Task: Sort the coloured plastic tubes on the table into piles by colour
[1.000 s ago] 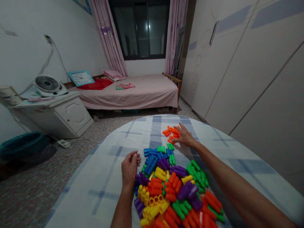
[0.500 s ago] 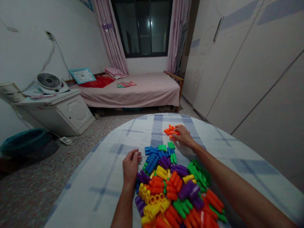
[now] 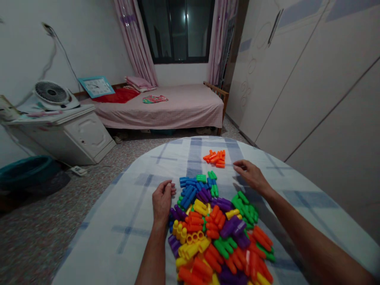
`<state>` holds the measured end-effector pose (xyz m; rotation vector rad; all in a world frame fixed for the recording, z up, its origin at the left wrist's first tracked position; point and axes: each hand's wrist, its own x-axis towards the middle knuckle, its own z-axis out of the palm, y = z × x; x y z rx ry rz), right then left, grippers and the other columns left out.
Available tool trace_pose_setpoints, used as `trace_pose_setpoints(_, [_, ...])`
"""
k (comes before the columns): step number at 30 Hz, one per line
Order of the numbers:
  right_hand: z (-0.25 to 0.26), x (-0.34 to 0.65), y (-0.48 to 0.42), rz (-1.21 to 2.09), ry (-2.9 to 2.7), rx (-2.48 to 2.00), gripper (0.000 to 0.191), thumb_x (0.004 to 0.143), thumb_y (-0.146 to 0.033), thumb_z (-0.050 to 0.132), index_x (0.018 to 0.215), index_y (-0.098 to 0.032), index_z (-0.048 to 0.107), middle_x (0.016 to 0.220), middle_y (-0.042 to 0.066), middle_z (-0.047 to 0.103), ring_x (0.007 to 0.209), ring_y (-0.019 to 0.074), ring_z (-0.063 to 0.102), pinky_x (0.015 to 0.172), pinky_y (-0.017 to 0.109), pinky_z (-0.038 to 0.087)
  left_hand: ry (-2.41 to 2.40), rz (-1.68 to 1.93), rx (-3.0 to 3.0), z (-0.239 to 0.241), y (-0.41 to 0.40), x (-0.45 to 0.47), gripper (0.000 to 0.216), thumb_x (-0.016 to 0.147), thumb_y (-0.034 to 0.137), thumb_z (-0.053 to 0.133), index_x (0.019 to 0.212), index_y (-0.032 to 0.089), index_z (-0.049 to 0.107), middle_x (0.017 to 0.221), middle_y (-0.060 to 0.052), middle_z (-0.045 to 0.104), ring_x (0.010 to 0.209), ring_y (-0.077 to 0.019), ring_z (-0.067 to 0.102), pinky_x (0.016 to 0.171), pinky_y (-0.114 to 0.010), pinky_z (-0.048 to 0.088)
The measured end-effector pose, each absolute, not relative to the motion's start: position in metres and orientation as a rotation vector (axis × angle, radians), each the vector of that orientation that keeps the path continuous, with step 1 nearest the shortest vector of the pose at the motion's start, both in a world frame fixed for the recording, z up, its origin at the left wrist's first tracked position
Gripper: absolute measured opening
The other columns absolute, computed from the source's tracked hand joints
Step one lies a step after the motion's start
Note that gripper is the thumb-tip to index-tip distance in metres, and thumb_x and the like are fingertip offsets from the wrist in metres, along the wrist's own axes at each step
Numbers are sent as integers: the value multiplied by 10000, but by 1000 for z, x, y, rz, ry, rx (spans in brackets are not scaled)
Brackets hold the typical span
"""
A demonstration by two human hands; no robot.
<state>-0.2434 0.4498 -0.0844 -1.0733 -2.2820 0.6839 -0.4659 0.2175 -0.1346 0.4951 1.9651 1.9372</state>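
A large heap of plastic building pieces (image 3: 193,249), shaped like joined tubes, lies on the near part of the table in orange, yellow, green, purple and blue. Beside the heap's blue pieces (image 3: 189,194), my left hand (image 3: 162,198) rests on the cloth, fingers curled in and nothing visible in them. Farther back is a small separate group of orange pieces (image 3: 216,158). My right hand (image 3: 249,174) is to the right of that group, apart from it, with its fingers stretched out and holding nothing.
A white and blue checked cloth (image 3: 124,213) covers the round-edged table. Beyond it stand a bed (image 3: 184,107) and, at left, a white cabinet (image 3: 89,136) with a fan (image 3: 53,94). A teal basin (image 3: 29,170) is on the floor. A wardrobe (image 3: 311,87) lines the right side.
My right hand has let go of the small orange group and drawn back to the right. My left hand stays by the heap. The camera view has shifted slightly.
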Motion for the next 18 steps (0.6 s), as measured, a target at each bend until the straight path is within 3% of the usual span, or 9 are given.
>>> trace_pose_setpoints(4, [-75, -167, 396, 898, -2472, -1061, 303, 849, -486, 469, 828, -217, 607, 746, 10, 635, 686, 161, 573, 635, 275, 445, 1956, 1935, 483, -133, 218, -466, 374, 713, 381, 580, 954, 103, 647, 842, -85, 685, 657, -141, 626, 648, -290, 517])
trace_pose_setpoints(9, [-82, -115, 339, 1159, -2619, -1193, 321, 840, -534, 498, 884, -233, 600, 804, 11, 646, 690, 155, 568, 600, 256, 424, 1965, 1936, 474, -130, 218, -466, 376, 696, 384, 585, 938, 105, 652, 821, -83, 687, 646, -145, 625, 642, -296, 519])
trace_pose_setpoints(14, [-94, -121, 313, 1084, -2616, -1276, 373, 864, -571, 433, 935, -230, 568, 877, 16, 638, 747, 158, 577, 639, 264, 415, 1996, 1913, 506, -132, 218, -467, 381, 701, 397, 581, 941, 110, 656, 828, -86, 691, 654, -151, 632, 647, -302, 521])
trace_pose_setpoints(18, [-99, -125, 313, 1034, -2626, -1332, 364, 872, -564, 408, 892, -228, 546, 807, 6, 633, 694, 152, 571, 603, 264, 391, 1991, 1912, 497, -134, 218, -468, 384, 708, 393, 578, 955, 109, 653, 836, -85, 690, 661, -149, 633, 654, -297, 520])
